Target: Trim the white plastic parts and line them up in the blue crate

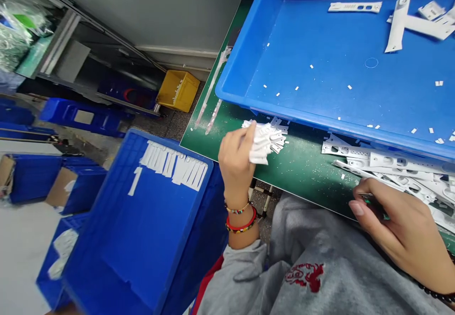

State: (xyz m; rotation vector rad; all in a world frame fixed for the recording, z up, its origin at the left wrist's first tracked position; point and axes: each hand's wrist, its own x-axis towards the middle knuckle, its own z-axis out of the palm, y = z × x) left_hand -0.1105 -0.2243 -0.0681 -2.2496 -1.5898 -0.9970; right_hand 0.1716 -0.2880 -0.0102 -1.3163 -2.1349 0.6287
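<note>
My left hand point(234, 156) is closed around a bundle of slim white plastic parts point(261, 142), held over the table's front edge below the big blue tray. Their ends fan out to the right of my fingers, and more white pieces show behind them. My right hand point(398, 225) is at the right, its thumb and fingers curled together. Something small and dark shows between them, too hidden to name. Just beyond that hand lies a heap of long white plastic parts point(401, 163) with oval holes.
On the green table point(302, 163) sits a large blue tray point(238, 94) with several white parts and small white scraps. Lower left, a deep blue crate point(124, 239) holds a row of white strips point(174, 163). A yellow bin point(179, 90) is on the floor behind.
</note>
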